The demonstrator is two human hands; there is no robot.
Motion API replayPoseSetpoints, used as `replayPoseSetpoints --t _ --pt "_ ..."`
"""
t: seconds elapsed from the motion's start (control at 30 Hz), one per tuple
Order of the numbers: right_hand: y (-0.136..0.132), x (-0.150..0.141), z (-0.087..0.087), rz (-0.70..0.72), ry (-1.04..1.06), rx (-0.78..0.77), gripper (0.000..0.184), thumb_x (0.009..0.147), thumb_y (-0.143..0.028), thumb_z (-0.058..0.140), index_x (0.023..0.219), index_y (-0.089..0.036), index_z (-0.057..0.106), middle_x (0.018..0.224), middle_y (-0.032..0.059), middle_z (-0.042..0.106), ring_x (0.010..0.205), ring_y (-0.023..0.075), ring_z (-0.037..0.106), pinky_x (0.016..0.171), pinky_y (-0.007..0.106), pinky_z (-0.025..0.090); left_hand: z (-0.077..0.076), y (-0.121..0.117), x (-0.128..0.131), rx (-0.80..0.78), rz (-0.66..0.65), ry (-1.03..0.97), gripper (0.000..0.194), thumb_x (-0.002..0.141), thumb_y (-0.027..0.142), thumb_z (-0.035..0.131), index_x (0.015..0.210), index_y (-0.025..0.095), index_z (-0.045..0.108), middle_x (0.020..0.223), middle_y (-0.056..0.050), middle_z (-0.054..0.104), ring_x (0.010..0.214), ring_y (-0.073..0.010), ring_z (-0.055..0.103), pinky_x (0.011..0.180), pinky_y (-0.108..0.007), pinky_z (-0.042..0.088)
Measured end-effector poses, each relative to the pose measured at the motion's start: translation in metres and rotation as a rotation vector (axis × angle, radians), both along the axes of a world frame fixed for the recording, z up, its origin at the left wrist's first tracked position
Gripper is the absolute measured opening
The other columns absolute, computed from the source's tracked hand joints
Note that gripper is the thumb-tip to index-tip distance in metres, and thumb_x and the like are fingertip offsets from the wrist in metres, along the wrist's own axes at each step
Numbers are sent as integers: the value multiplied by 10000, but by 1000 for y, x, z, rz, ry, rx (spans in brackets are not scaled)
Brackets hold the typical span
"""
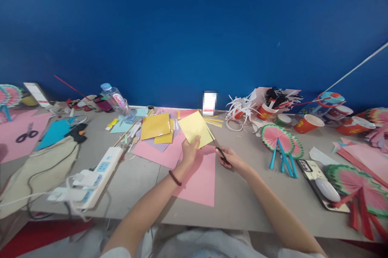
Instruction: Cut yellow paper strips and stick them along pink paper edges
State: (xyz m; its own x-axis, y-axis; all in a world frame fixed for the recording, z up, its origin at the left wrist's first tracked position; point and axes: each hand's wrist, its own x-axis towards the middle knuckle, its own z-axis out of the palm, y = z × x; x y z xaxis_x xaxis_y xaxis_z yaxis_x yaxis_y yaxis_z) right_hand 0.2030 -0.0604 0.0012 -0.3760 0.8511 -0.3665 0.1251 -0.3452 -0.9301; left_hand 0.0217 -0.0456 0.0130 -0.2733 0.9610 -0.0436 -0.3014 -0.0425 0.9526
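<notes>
Deep blue wall (194,39) stood behind a long grey table (130,189) crowded with craft supplies. Near its middle, the person's left hand (190,151) pinched the lower edge of a yellow sheet (195,126), thumb on top, holding it tilted above a pink sheet (201,187). The right hand (232,159) was closed around the black handles of a pair of scissors (222,153), whose blades pointed up along the yellow sheet's right edge; how far apart they stood could not be told. Gold-coloured paper packs (155,126) lay just left of the yellow sheet, and thin yellow strips (214,121) lay beyond it. A clear bottle (118,102) leaned farther left, near a white power strip (104,171), while green-rimmed pink paper fans (273,136) rested to the right.
</notes>
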Motion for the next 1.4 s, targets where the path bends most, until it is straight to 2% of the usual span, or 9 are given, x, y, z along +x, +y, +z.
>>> replayPoseSetpoints --t 0.13,0.33,0.53,0.87,1.2,1.4 --pt "-1 0 3 4 0 0 463 753 -647 579 780 -208 436 474 -80 500 288 20 273 315 159 150 0 0 0 -3 -30 21 380 646 414 763 561 163 491 528 53 431 494 -68 404 477 -216 356" --pt "0 0 3 -8 15 -7 481 729 -657 594 779 -208 426 474 -82 503 286 19 262 320 164 134 0 -2 1 -8 -66 4 329 630 396 781 592 162 554 537 28 504 522 -94 467 518 -235 399" --pt "1 -1 1 -27 24 -10 496 722 -669 588 797 -206 425 481 -84 506 285 19 275 317 162 141 -3 -3 4 -31 -125 -42 313 617 372 798 773 132 670 726 -63 663 649 -145 585 622 -265 460" --pt "1 0 1 -41 7 -7 495 722 -670 586 773 -211 407 469 -90 484 283 16 259 318 159 128 -6 -7 5 10 -173 -20 350 675 386 761 905 129 704 944 -126 709 809 -195 640 738 -314 484" --pt "1 -1 1 -53 -14 -16 473 721 -652 586 771 -217 410 465 -98 478 275 18 249 293 152 138 -4 -8 5 19 -171 0 299 684 383 755 824 129 684 807 -75 684 689 -150 587 669 -283 454" --pt "1 -2 0 -68 -26 -37 477 701 -652 598 764 -224 395 455 -103 467 271 16 238 278 142 134 -2 -9 5 2 -170 38 315 695 381 744 871 127 686 867 -97 690 742 -166 600 680 -287 459"
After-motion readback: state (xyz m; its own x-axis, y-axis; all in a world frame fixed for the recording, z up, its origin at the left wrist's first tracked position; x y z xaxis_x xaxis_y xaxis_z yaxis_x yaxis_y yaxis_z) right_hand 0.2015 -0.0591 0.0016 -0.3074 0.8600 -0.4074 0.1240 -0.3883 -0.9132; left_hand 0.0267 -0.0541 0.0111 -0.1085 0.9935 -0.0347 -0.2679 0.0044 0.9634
